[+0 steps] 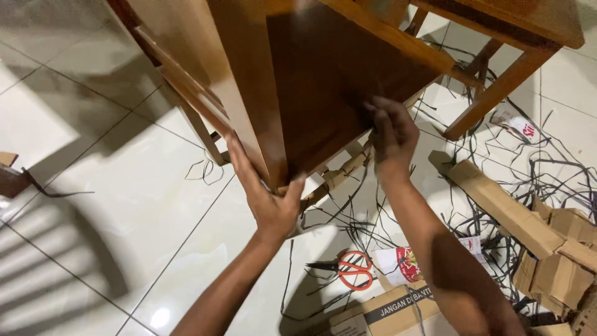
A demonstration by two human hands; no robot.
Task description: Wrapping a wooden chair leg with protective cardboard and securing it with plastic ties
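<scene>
A wooden piece of furniture [311, 81], light brown frame with a darker brown panel, stands tilted over the white tiled floor. My left hand [267, 193] cups its lower corner, fingers spread along the frame edge. My right hand [392, 134] presses on the dark panel near its lower right edge, fingers bent against the wood. A strip of cardboard wrapping [339, 177] clings under the corner between my hands.
Red-handled scissors [348, 269] lie on the floor below my hands. Black plastic straps [547, 168] are scattered at right. Torn cardboard pieces [528, 224] and a printed box [385, 311] lie at lower right. A second wooden frame [497, 87] stands behind.
</scene>
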